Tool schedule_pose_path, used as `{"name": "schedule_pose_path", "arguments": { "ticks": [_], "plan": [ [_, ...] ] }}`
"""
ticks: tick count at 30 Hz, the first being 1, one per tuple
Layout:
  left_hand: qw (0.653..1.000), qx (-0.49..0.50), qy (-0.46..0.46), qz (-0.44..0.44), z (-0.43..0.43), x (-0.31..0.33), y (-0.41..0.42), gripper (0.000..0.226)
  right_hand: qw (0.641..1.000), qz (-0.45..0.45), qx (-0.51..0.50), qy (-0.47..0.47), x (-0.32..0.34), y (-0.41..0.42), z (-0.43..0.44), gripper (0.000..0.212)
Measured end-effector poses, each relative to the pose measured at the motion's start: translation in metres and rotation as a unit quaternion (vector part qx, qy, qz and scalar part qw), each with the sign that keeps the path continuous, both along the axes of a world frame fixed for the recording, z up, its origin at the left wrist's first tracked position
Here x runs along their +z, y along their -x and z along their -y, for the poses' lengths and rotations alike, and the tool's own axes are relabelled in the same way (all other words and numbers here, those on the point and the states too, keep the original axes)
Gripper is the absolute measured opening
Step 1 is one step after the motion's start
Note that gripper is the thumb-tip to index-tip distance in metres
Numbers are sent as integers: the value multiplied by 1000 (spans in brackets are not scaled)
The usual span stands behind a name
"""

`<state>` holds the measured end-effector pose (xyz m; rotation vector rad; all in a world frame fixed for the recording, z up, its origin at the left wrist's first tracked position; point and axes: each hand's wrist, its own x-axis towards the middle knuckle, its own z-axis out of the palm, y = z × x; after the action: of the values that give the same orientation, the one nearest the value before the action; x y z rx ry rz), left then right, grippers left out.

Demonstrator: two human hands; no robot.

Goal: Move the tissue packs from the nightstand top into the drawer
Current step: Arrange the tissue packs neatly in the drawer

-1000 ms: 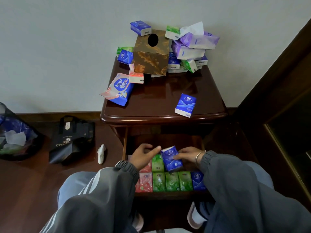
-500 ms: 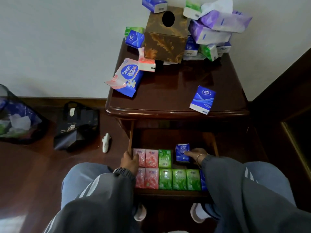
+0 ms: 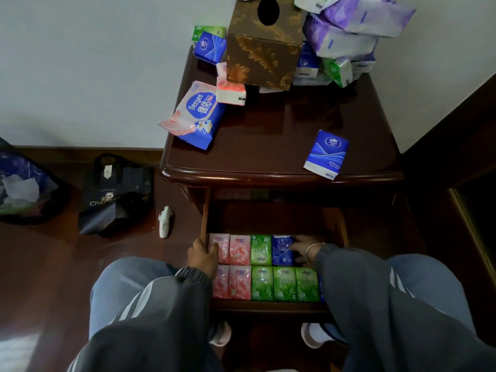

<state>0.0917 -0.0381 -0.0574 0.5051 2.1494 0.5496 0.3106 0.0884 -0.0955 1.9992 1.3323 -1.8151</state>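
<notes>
The nightstand's drawer [image 3: 271,307] is pulled open and holds two rows of pink and green tissue packs [image 3: 261,283]. My right hand [image 3: 304,248] holds a blue tissue pack [image 3: 281,251] lying at the right end of the back row, beside a green pack. My left hand [image 3: 201,255] grips the drawer's left wall, its thumb on a pink pack [image 3: 220,247]. On the nightstand top [image 3: 268,146] lie a blue pack [image 3: 326,154] near the front edge, a Deeyeo wipes pack [image 3: 196,114], a pink pack [image 3: 230,91], and blue and green packs [image 3: 209,48] at the back left.
A brown patterned tissue box [image 3: 264,49] stands at the back of the top, with purple packs [image 3: 357,25] piled to its right. On the floor to the left are a black bag [image 3: 115,194], a small white object [image 3: 165,221] and a dark bin [image 3: 24,189]. Dark furniture [image 3: 469,183] stands at the right.
My right hand lowered the blue pack from upright to flat in the back row. My left hand moved from above the packs to the drawer's left wall. The view came closer.
</notes>
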Motion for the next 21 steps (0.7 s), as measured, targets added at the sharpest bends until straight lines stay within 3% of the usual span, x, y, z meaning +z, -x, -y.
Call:
{"name": "schedule_pose_path", "arguments": {
  "ticks": [3, 7, 10, 12, 17, 21],
  "plan": [
    [1000, -1, 2, -6, 0, 0, 0, 39, 995, 27, 86, -34, 2, 7, 2, 43],
    [1000, -4, 4, -9, 1, 0, -1, 41, 995, 3, 97, -6, 5, 4, 4, 35],
    [1000, -4, 9, -7, 0, 0, -2, 43, 993, 13, 119, -8, 4, 1, 6, 5],
    [1000, -4, 11, -7, -1, 0, -2, 44, 991, 26, 129, -18, 6, 0, 6, 6],
    [1000, 2, 8, 1, -1, 2, -2, 42, 984, 44, 159, -65, 31, -3, 2, 37],
    [1000, 18, 1, -7, -4, 9, 2, 42, 980, 30, 167, -107, 61, -9, 9, 44]
  ]
}}
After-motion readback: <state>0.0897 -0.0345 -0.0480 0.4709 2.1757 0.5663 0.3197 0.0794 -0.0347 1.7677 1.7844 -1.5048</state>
